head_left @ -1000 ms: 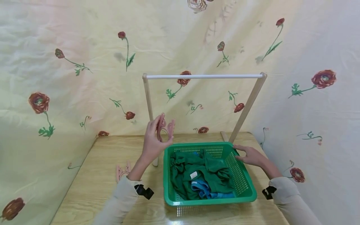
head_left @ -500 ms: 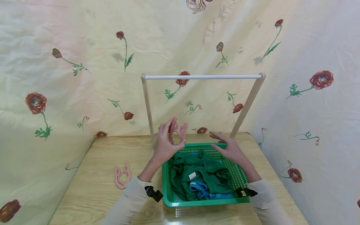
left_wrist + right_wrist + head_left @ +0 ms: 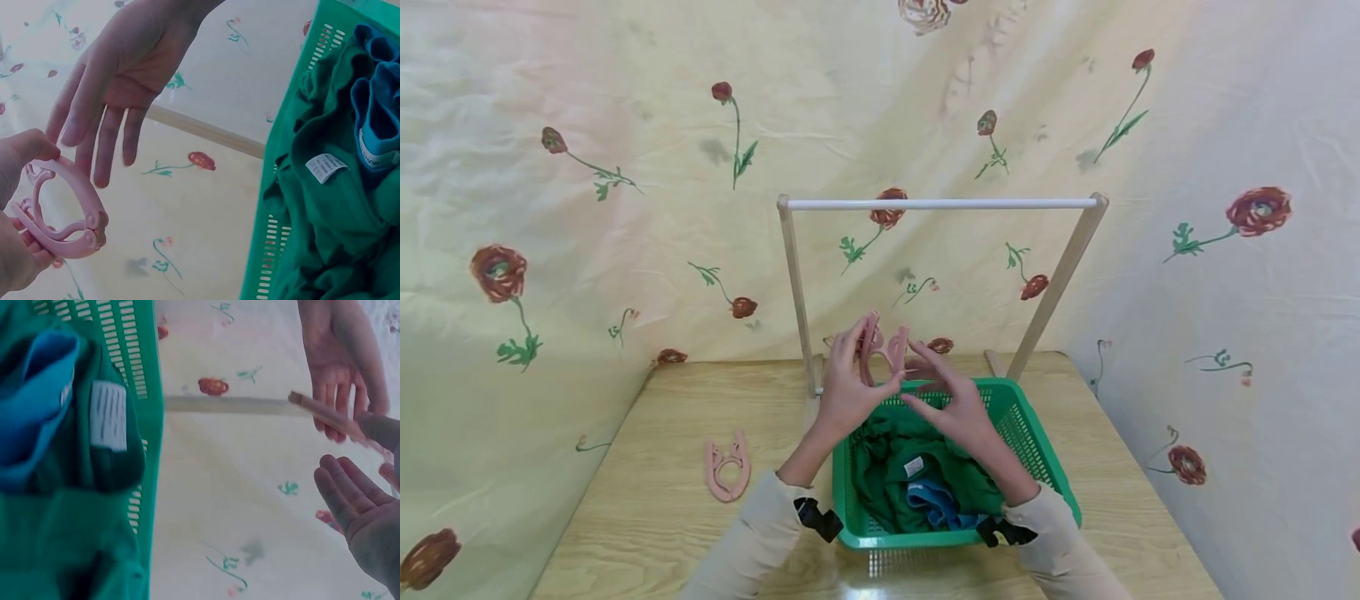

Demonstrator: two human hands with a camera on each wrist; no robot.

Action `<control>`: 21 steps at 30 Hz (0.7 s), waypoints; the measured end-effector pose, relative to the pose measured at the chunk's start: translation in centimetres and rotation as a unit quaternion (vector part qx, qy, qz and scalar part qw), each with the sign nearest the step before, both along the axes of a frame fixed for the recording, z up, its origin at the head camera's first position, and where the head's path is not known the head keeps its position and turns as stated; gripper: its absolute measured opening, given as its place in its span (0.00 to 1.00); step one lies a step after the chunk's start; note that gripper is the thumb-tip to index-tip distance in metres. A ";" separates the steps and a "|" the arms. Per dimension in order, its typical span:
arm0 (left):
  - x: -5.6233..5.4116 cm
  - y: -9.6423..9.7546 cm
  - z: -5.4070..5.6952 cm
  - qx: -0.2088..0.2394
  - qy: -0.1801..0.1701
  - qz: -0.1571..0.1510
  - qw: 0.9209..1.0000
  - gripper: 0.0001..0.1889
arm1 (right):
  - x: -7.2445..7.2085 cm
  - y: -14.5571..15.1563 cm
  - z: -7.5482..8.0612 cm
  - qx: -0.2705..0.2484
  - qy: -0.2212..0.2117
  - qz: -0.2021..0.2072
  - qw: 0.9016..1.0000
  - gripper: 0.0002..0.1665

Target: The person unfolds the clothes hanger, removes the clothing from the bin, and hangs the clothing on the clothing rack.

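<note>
A pink folding clothes hanger [image 3: 896,350] [image 3: 84,187], folded into a ring-like shape, is held up over the back edge of the basket. My left hand [image 3: 847,392] [image 3: 15,206] pinches it between thumb and fingers. Opposite, my right hand [image 3: 958,408] [image 3: 134,69] has its fingers extended and spread, fingertips right beside the hanger's right arm. In the right wrist view the hanger [image 3: 328,414] appears edge-on above my right fingers [image 3: 356,497]. On the table to the left lies a second pink folding hanger [image 3: 727,468].
A green plastic basket [image 3: 1049,467] holds green clothing [image 3: 880,492] with a white label and a blue garment [image 3: 936,500]. Behind it stands a wooden rack with a white rod [image 3: 940,204]. Flower-printed cloth surrounds the wooden table [image 3: 647,517].
My right hand has left the basket's right rim and moved left to the hanger. My left hand has carried the hanger somewhat to the right.
</note>
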State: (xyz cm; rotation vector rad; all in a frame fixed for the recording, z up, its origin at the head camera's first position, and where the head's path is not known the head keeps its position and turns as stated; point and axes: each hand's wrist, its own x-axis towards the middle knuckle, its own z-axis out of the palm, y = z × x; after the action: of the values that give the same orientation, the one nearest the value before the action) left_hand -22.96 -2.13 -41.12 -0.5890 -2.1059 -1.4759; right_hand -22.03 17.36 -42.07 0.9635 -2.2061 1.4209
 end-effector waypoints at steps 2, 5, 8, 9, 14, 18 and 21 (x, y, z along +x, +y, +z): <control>0.1 0.1 -0.2 -0.002 -0.005 -0.003 1.000 0.48 | 0.1 -0.5 -0.2 -0.010 0.004 -0.004 1.000 0.45; 0.3 0.4 -0.4 -0.008 -0.008 -0.009 1.000 0.47 | 0.3 -0.9 -0.4 -0.015 -0.007 -0.017 1.000 0.45; 0.3 0.6 -0.7 -0.017 -0.013 -0.013 1.000 0.46 | 0.4 -1.1 -0.5 -0.009 -0.020 -0.034 0.999 0.45; 0.3 0.6 -0.7 -0.017 -0.016 -0.016 1.000 0.46 | 0.4 -1.1 -0.5 -0.007 -0.020 -0.039 0.999 0.45; 0.2 0.1 -0.5 -0.023 -0.035 -0.050 0.998 0.40 | 0.3 -1.0 -0.4 -0.016 -0.020 -0.049 0.998 0.43; 0.2 -0.8 -0.3 -0.017 -0.054 -0.099 0.993 0.34 | 0.2 -0.7 -0.2 -0.033 -0.036 -0.037 0.998 0.44; 0.3 -1.4 -0.2 -0.005 -0.074 -0.131 0.989 0.33 | 0.1 -0.4 0.0 -0.045 -0.057 -0.021 0.997 0.44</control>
State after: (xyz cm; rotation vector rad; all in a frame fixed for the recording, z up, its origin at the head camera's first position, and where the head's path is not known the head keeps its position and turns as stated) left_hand -22.68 -3.56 -41.27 -0.8080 -2.2163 -1.6989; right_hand -21.92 16.96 -42.05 0.8198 -2.2076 1.5780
